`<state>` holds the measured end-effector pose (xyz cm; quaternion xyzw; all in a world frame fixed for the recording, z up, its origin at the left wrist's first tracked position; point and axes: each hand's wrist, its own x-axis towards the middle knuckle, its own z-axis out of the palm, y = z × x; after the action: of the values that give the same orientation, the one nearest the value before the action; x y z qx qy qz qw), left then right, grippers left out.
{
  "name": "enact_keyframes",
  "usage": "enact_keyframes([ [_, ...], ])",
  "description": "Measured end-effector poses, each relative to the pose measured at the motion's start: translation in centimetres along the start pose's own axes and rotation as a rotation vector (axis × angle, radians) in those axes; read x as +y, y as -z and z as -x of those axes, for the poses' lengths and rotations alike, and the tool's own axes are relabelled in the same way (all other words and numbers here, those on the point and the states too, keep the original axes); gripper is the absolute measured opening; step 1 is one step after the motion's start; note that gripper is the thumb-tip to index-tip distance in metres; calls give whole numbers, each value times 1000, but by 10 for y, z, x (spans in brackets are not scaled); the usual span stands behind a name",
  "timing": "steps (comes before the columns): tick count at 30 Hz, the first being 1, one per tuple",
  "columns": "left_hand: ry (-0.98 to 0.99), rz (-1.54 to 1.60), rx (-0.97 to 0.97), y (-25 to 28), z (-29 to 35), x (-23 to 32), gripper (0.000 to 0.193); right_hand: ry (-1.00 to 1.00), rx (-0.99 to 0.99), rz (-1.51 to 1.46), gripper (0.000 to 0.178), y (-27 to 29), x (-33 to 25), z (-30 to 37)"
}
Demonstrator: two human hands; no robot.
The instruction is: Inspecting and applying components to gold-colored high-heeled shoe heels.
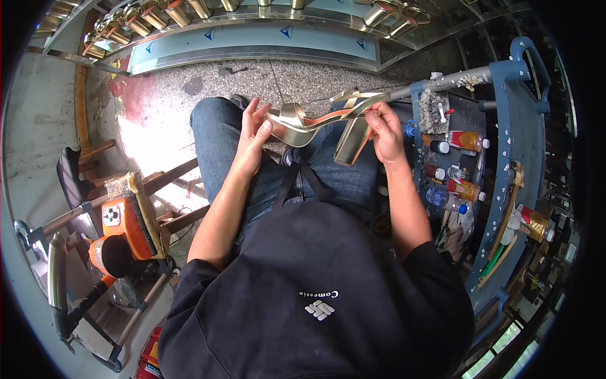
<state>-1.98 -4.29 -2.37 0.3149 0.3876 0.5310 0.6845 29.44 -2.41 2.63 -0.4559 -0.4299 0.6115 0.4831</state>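
Note:
A metallic gold platform sandal (297, 132) with a thick block heel is held above my lap, lying across between both hands. At its toe end is my left hand (251, 142), with the thumb and fingers around the edge and the fingertips raised. My right hand (386, 134) grips the heel end near the top of the block heel (351, 144), thumb on the near side. Gold straps (360, 98) stick out on the far side of the sandal. The fingers behind the sandal are partly hidden.
Ahead, a rack (265, 54) bears several gold shoes (177, 12). On the right, a blue-framed cart (505, 126) carries drink bottles (466, 140) and small capped containers. An orange tool (129, 224) sits on a metal frame to the left. Speckled floor (208, 79) lies ahead.

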Motion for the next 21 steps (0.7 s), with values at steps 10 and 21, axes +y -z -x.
enact_keyframes([
  [10, 58, -577, -393, -26, 38, 104, 77, -9, -383, 65, 30, -77, -75, -65],
  [21, -408, -129, 538, 149, 114, 210, 58, -265, -3, 590, 34, -56, 22, -17],
])
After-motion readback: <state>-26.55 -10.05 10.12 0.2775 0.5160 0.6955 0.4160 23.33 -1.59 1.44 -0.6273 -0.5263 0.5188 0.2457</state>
